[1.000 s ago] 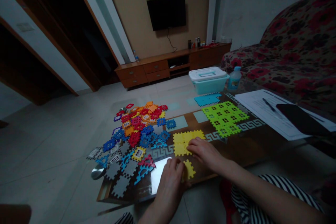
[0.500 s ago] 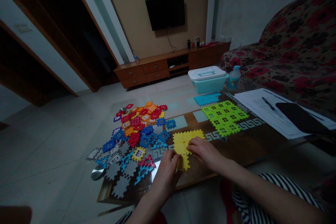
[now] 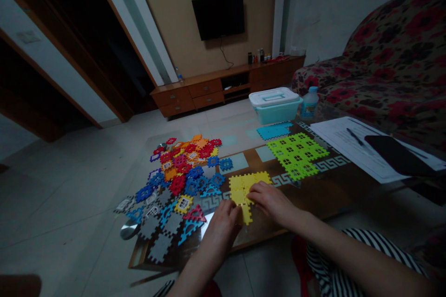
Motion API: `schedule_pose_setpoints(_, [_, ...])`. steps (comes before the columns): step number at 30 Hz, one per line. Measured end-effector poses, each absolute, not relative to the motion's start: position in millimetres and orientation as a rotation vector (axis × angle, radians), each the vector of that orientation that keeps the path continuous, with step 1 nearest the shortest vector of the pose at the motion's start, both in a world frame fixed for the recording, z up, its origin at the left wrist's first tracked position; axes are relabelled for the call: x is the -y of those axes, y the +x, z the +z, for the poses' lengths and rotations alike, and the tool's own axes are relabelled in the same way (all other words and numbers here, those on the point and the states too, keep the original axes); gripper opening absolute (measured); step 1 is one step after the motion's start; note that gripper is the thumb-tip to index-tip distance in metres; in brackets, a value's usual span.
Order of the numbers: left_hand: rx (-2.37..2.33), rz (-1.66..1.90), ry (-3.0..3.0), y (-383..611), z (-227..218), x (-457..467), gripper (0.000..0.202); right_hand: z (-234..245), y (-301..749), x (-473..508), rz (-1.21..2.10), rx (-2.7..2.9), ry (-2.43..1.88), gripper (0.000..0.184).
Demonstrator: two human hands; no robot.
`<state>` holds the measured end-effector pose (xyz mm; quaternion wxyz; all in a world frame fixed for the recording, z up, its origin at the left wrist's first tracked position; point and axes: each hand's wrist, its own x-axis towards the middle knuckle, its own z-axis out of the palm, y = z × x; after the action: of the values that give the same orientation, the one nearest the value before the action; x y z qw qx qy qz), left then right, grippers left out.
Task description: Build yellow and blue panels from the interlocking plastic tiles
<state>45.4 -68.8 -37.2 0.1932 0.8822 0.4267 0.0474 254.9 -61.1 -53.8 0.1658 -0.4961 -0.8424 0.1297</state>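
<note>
A flat panel of joined yellow puzzle tiles (image 3: 248, 182) lies on the glass coffee table (image 3: 324, 195). My right hand (image 3: 273, 202) rests on the panel's near edge with bent fingers pressing it down. My left hand (image 3: 223, 223) pinches a single yellow tile (image 3: 245, 213) and holds it against the panel's near side. To the left lies a heap of loose red, blue, orange and grey tiles (image 3: 177, 181).
A green tile panel (image 3: 298, 151) and a blue one (image 3: 273, 131) lie farther back. A teal lidded box (image 3: 275, 104) and a bottle (image 3: 309, 101) stand beyond. Papers with a pen (image 3: 351, 141) and a dark phone (image 3: 392, 154) lie at right, near a floral sofa (image 3: 390, 69).
My left hand has carried the single yellow tile from the table's near edge up to the yellow panel. The right hand has stayed on the panel.
</note>
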Motion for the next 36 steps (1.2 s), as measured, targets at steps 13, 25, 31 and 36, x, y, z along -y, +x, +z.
schedule_pose_setpoints(13, [-1.278,0.025,2.464,48,-29,69,0.031,-56,256,60,0.351,2.408,-1.411,0.019])
schedule_pose_setpoints(25, [-1.322,-0.058,2.511,49,-32,72,0.046,-56,256,60,0.372,2.402,-1.422,0.019])
schedule_pose_setpoints(31, [-1.359,-0.231,2.600,52,-31,78,0.052,-51,255,61,0.377,2.426,-1.437,0.017])
schedule_pose_setpoints(36, [-1.409,-0.271,2.638,52,-37,83,0.057,-54,256,61,0.365,2.428,-1.418,0.018])
